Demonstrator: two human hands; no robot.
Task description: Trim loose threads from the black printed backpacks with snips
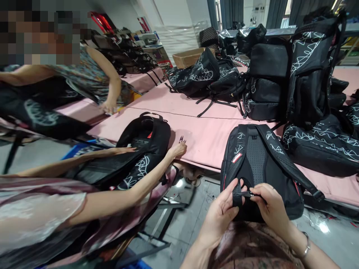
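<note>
A black backpack point(280, 186) with white scribble print leans against the pink table's edge in front of me, its padded back panel and shoulder straps facing me. My left hand point(221, 211) is closed on a loop of black webbing strap point(237, 198) at the bag's lower left. Close beside it, my right hand point(270, 205) pinches a small dark, pointed item with a shiny part, touching the strap. Its exact kind is too small to make out. A red and white label point(237, 157) sits on the left shoulder strap.
Backpacks point(269, 82) are stacked at the back right of the pink table point(196, 145). At left, a co-worker's hand point(178, 149) holds small snips near an open black backpack point(164, 136). Another person stands beyond. A cardboard box point(185, 58) sits at the back.
</note>
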